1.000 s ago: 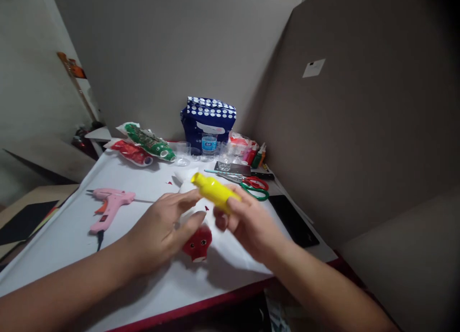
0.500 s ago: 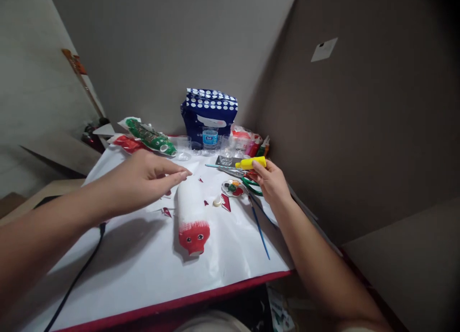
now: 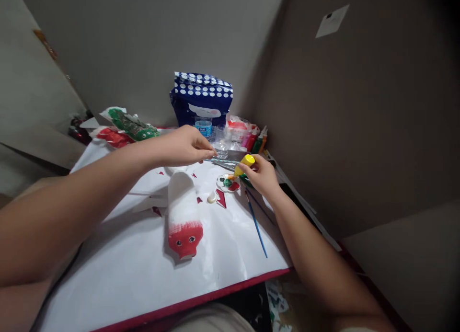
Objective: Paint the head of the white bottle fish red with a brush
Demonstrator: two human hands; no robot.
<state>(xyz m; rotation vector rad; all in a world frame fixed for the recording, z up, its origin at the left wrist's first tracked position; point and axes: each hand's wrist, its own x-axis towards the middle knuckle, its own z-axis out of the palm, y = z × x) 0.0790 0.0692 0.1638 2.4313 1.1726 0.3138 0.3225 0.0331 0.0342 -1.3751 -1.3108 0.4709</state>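
Note:
My right hand (image 3: pixel 263 176) grips a yellow paint bottle (image 3: pixel 245 164), tilted nozzle down just over the flower-shaped paint palette (image 3: pixel 223 188). Dabs of green, red and orange paint lie in that palette. With fingertips pinched together, my left hand (image 3: pixel 190 146) hovers to the left of the bottle; whatever the pinch holds is too small to make out. A white bottle-like form (image 3: pixel 182 198) lies below it, its near end painted red with two eyes and a snout. Beside the palette are a red paper scrap (image 3: pixel 221 198) and a blue paintbrush (image 3: pixel 257 224).
At the back stand a dark blue bag (image 3: pixel 203 99), clear plastic cups (image 3: pixel 222 141) and several paint bottles (image 3: pixel 258 140). A green painted caterpillar-like figure (image 3: pixel 131 124) lies back left on a red piece (image 3: pixel 113 136). Scissors, partly hidden, lie behind the palette. Walls close in behind and right.
The yellow bottle has tipped from nearly level to nozzle down over the palette. My left hand has moved right, away from the white form and toward the bottle. The view has shifted slightly.

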